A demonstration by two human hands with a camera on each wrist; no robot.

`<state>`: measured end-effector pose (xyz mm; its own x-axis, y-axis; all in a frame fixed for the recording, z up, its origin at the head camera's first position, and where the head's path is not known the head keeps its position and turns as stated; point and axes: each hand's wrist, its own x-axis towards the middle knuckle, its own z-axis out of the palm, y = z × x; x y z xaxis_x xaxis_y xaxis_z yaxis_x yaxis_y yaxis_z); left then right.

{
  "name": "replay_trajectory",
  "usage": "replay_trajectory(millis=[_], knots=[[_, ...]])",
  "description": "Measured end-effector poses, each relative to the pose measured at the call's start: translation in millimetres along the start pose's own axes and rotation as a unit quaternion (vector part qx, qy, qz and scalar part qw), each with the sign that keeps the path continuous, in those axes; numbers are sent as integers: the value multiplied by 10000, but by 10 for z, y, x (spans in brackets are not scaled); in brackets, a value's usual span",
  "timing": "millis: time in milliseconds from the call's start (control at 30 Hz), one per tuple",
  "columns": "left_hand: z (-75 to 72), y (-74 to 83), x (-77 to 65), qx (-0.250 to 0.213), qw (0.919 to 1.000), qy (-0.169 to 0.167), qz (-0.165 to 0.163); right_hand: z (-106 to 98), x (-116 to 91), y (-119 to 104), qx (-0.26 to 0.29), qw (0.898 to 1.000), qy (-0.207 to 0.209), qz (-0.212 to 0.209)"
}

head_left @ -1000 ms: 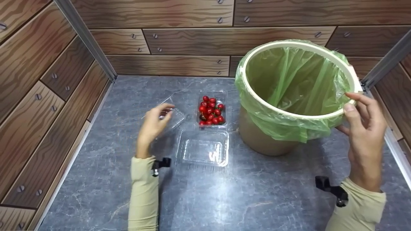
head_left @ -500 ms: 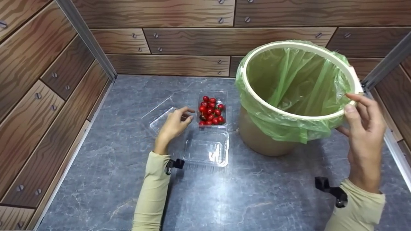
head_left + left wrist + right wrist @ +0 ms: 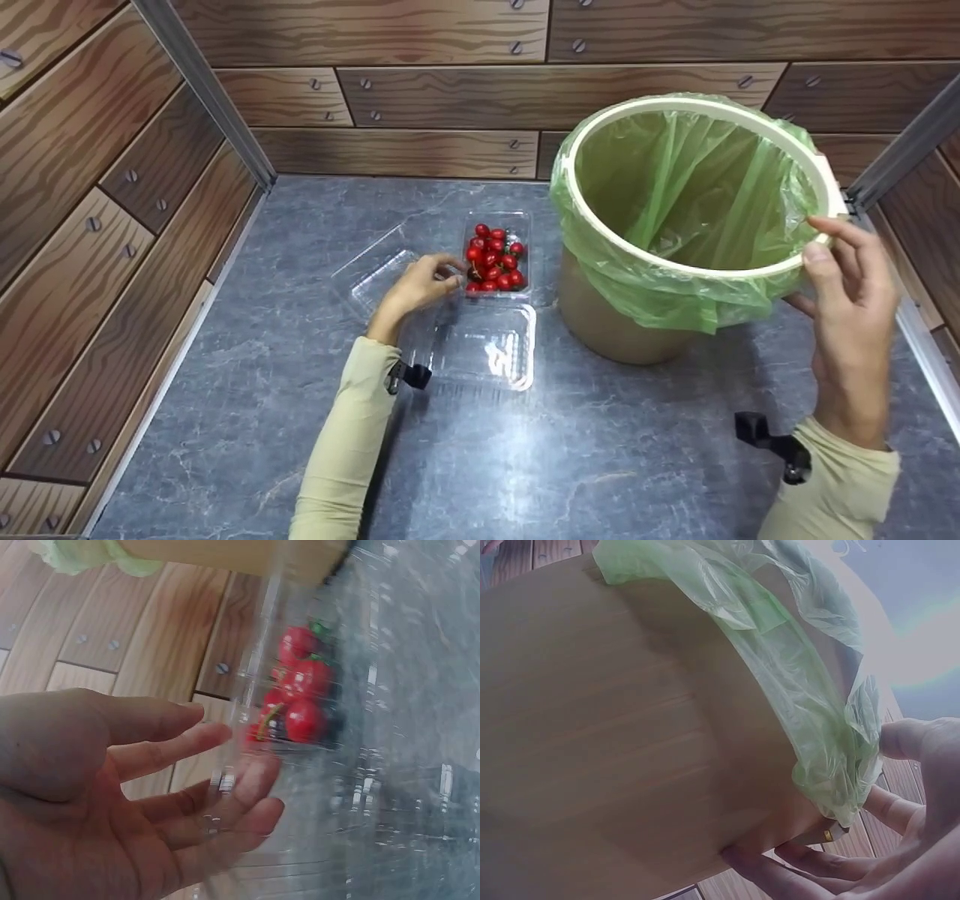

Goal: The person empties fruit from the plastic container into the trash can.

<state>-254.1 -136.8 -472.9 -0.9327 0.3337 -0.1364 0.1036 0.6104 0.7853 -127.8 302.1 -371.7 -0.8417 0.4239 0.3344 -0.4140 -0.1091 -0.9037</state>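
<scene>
My left hand (image 3: 424, 285) reaches to the left edge of a clear plastic box (image 3: 495, 219), its fingers loosely bent and apart. Small round red fruits with green stems (image 3: 304, 720), like cherry tomatoes, fill the box. In the left wrist view the fingertips overlap the box's transparent wall, and nothing shows in the grasp. On the right, my right hand (image 3: 859, 300) grips the pale rim of a brown trash bin (image 3: 607, 322), thumb on top and fingers underneath. A green bag (image 3: 645, 296) lines the bin and folds over its outside. The right wrist view shows fingertips against the bin's side.
Two other clear plastic containers lie on the grey marbled surface: one container (image 3: 484, 364) in front of the fruit box, another container (image 3: 360, 285) tilted to its left, partly behind the left hand. Wood-patterned walls (image 3: 435, 154) enclose the back and sides.
My left hand has moved right, from over the left-hand container to the edge of the fruit box. The right hand keeps its hold on the bin rim, and the bin stays put.
</scene>
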Motion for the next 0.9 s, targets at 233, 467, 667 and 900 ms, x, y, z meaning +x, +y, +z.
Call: replay_trajectory(millis=[233,467,667,900], knots=[[25,8,69,139,9995,291,9,-9,-2,-1,34,10000,-22,67],[49,31,104,-217,9889,1441,286,-21,8,-15,-4,9999,-22,159],[61,22,129,-549,9774,1999,422,-26,0,-9,49,9999,-90,140],[52,-1,132,-1351,9653,2217,275,-27,-11,-11,143,9997,-127,139]])
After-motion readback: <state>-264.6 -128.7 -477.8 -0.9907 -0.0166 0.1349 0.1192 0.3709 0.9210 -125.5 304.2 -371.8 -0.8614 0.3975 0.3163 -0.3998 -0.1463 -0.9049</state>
